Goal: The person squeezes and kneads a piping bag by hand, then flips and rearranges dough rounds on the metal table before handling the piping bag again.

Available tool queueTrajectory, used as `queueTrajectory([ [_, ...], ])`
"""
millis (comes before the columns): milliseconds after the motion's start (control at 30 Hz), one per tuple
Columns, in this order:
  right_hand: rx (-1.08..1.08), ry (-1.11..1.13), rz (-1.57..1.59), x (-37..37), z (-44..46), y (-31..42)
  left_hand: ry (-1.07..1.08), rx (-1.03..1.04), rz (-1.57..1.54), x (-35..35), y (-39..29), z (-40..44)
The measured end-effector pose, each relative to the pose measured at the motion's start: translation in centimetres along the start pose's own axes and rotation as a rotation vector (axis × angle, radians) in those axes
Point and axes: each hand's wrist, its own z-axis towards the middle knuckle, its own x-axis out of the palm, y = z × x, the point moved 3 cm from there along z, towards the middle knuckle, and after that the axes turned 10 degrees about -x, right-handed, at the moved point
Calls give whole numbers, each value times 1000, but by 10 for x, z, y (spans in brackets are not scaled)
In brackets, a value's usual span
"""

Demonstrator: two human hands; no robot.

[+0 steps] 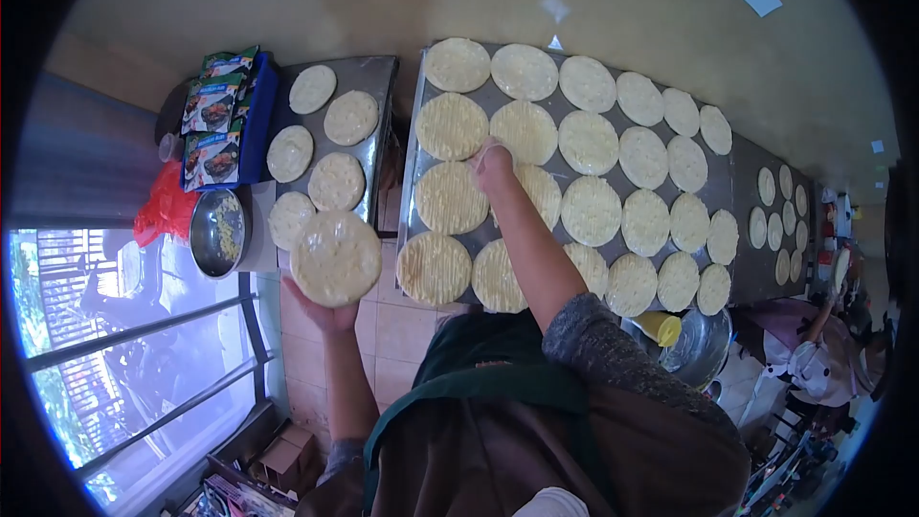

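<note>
A round flat dough disc (335, 258) rests on my left hand (327, 308), held up over the near edge of the left table. My right hand (493, 165) is over the main table, between several dough rounds in the second and third rows; its fingers look drawn together, and what they hold, if anything, is too small to name. Just left of it lies a ridged, glossy dough round (452, 126). More pale rounds (589, 144) stand in rows to the right. Smaller rounds (335, 182) lie on the left table.
A blue bin (257, 120) with printed packets (212, 103), a red plastic bag (165, 206) and a metal bowl (219, 233) are at the left. A yellow container (661, 327) is beside another metal bowl (699, 345). A person (823, 354) is at the far right.
</note>
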Motion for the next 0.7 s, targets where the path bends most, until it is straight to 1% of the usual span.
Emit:
queueTrajectory([
  [33,4,-4,-56,4,-9,7,46,-20,-9,2,-1,24],
  [100,9,-11,-164,7,-29,19,-14,-16,-14,9,5,75],
  [133,-11,-1,-148,8,-33,20,-44,-15,-16,14,9,99],
  [200,-51,15,-117,7,-36,20,26,-7,-10,13,19,150],
  [233,-42,-25,-171,8,-38,20,61,-5,-7,11,25,171],
  [300,-17,-114,-283,9,-45,20,44,-21,-36,3,36,203],
  [400,-5,9,-159,22,-70,36,35,-57,-37,-13,49,232],
  [500,33,40,-92,17,-64,32,40,-108,-1,-19,54,249],
  [600,-6,76,-119,10,-49,24,52,-167,25,-13,58,254],
  [700,-82,-13,-221,3,-18,6,48,-200,46,-10,57,259],
])
